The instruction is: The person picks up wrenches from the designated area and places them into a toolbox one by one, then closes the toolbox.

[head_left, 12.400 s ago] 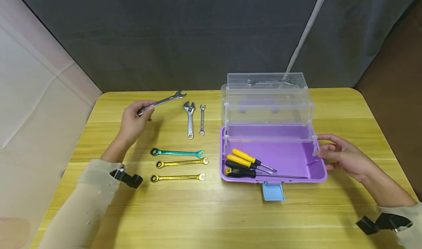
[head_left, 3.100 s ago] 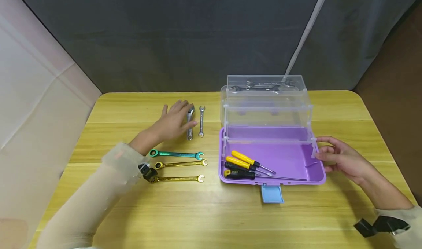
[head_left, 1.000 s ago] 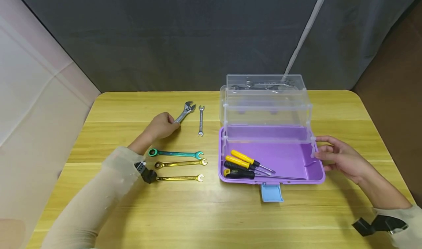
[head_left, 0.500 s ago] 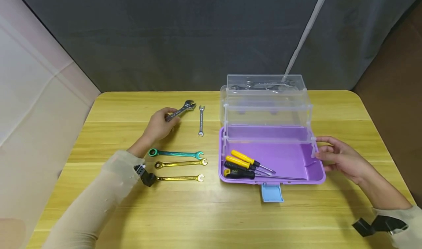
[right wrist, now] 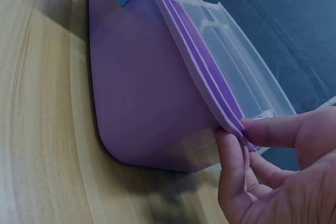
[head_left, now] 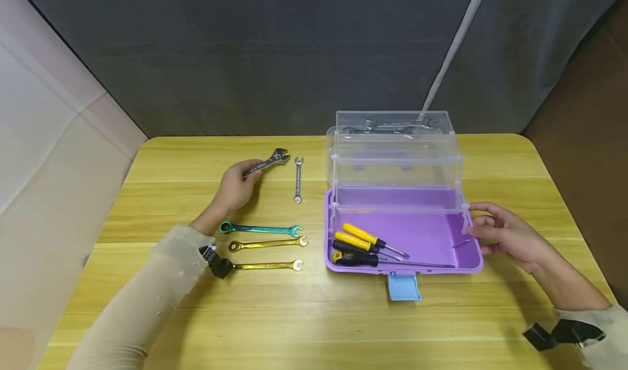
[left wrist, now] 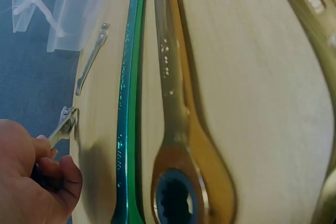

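The worktop (head_left: 314,326), of yellowish wood, is backed by a dark grey curtain (head_left: 221,59) and flanked by a whitish panel (head_left: 54,125) on the left and a brown panel (head_left: 589,125) on the right. A silver adjustable wrench (head_left: 267,163) is held aslant in the narrow grip of the left hand (head_left: 234,189), just left of a small open-ended wrench (head_left: 298,180) laid on the wood. The rim of a purple toolbox (head_left: 422,231) is pinched between thumb and fingers of the right hand (head_left: 510,236). Three seconds earlier, the adjustable wrench was seen lying on the worktop, partly covered by the left hand; it has since been taken up and turned, while the toolbox has been kept in place.
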`<state>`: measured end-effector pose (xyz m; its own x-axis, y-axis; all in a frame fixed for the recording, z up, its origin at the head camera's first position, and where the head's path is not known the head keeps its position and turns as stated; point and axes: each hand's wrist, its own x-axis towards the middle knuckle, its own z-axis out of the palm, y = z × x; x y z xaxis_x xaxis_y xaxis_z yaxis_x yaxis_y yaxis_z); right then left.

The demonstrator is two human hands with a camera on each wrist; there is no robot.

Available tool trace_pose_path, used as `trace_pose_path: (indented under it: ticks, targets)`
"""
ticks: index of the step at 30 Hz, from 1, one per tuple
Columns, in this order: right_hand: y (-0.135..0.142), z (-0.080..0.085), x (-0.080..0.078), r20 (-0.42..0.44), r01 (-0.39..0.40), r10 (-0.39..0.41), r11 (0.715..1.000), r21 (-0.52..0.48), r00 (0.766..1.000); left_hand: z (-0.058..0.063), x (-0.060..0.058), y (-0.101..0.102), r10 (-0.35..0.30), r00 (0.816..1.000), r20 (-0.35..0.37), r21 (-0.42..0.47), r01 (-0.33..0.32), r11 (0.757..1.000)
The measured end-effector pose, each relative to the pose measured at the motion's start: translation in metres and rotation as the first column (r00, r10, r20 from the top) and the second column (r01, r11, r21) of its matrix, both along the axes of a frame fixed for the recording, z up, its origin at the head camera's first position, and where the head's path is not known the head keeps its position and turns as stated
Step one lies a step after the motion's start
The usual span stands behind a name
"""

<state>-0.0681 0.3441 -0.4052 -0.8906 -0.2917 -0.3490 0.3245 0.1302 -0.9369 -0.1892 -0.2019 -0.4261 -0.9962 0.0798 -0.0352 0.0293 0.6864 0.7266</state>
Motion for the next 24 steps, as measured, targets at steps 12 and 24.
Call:
trace_pose_path:
  ticks: [12, 24]
  targets:
    - [0.0, 0.0, 0.0, 0.006, -0.002, 0.002, 1.0, 0.009, 1.0, 0.002, 0.0, -0.009, -0.05, 0.999, -0.018, 0.048, 0.05, 0.998]
    - [0.001, 0.0, 0.0, 0.003, 0.0, 0.0, 1.0, -0.012, 1.0, 0.023, -0.004, -0.015, -0.122, 0.988, -0.094, 0.141, 0.134, 0.981]
